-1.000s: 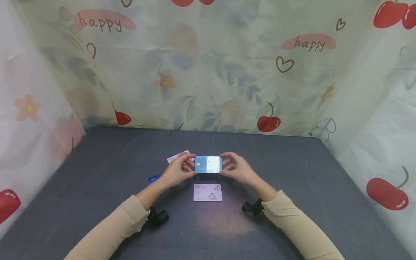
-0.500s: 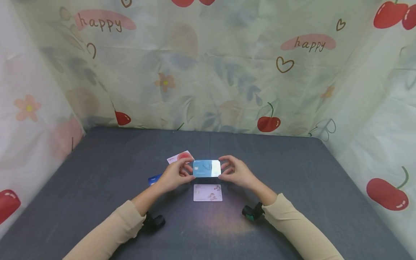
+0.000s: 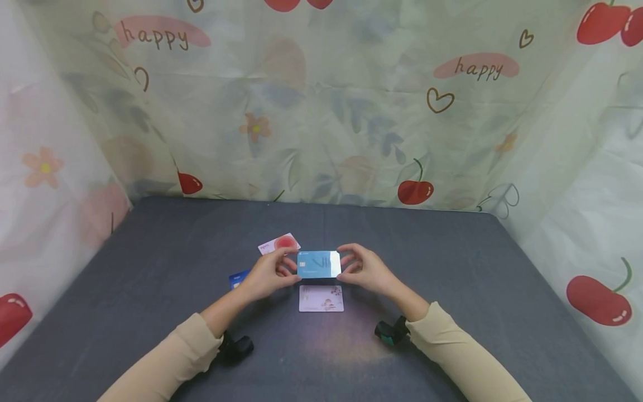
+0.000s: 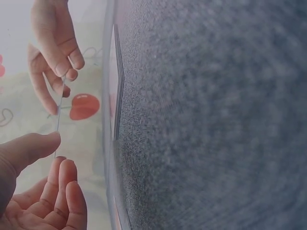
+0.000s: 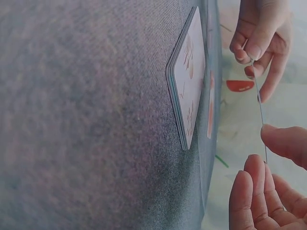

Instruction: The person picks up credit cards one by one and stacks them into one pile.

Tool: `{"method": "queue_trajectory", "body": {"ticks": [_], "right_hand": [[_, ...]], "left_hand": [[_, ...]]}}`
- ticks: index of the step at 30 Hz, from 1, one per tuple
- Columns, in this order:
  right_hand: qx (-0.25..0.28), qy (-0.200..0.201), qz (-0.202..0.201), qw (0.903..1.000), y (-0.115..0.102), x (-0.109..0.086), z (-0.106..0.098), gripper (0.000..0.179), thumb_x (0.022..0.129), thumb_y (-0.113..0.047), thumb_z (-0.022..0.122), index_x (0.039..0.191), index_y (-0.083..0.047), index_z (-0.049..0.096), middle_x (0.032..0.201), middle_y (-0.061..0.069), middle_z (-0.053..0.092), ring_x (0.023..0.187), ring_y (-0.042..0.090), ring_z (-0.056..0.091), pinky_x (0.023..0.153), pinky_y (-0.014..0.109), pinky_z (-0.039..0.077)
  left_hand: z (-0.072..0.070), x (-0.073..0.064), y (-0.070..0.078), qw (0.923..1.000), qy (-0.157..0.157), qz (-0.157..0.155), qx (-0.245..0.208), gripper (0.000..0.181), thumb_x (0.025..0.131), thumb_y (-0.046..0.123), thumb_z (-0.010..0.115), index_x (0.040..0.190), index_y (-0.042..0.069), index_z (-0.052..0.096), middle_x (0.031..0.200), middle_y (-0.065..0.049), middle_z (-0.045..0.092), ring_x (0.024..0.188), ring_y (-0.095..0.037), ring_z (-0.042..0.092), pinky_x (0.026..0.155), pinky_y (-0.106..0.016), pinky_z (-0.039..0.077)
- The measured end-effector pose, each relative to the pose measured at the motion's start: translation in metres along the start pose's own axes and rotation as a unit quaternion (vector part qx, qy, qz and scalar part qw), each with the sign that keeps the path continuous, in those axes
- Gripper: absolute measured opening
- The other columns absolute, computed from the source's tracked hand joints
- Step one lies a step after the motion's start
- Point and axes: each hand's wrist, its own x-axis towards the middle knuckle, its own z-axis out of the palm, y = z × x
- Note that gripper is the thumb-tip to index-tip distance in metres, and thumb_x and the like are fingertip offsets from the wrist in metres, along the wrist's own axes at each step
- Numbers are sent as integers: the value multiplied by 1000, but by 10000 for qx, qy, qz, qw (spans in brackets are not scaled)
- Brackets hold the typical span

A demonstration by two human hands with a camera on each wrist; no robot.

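Observation:
A light blue chip card [image 3: 318, 264] is held level above the table by both hands, one at each short end. My left hand [image 3: 271, 273] pinches its left end between thumb and fingers. At the right end, my right hand [image 3: 366, 269] pinches it the same way. Both wrist views show the card edge-on as a thin line, clear of the tabletop. Just in front of it lies a small stack of cards [image 5: 186, 81], whose layered edges show in the wrist views. The top one is a pale pink card [image 3: 321, 298] with a flower print.
Behind my left hand lies a white and pink card [image 3: 277, 244] with a red circle. A dark blue card [image 3: 238, 278] is partly hidden by my left wrist. Dark grey cloth covers the table [image 3: 201, 234]; a printed curtain [image 3: 321, 111] stands behind it.
Both hands have brought the light blue card down and slightly left, closer to the pink card's stack. More of the red-circle card shows now. The cards on the table have not moved.

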Motion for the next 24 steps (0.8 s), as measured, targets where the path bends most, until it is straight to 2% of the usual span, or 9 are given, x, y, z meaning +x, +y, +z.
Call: {"method": "queue_trajectory", "body": {"ticks": [9,17,24], "right_hand": [[34,-109,-159,9998,-1,-4,0,52,76,-8,70,123,-5,47,98,14,59,77,14,63,69,28,52],[72,-197,-159,9997,-3,-7,1,51,76,-6,70,122,-4,47,98,15,60,76,15,63,68,27,51],[110,-241,-161,9995,0,-8,1,52,76,-8,70,122,-3,47,97,15,59,76,15,62,67,26,50]], "left_hand": [[-1,-2,2,9999,-109,-51,-38,53,76,7,71,124,2,49,90,-11,62,70,-11,59,68,-21,52],[-1,-5,1,9998,-205,44,-10,52,76,7,71,122,0,49,89,-13,62,69,-11,59,67,-21,52],[0,-6,1,9997,-261,-26,-5,51,75,8,71,121,0,49,90,-15,62,69,-11,60,65,-21,52]]}}
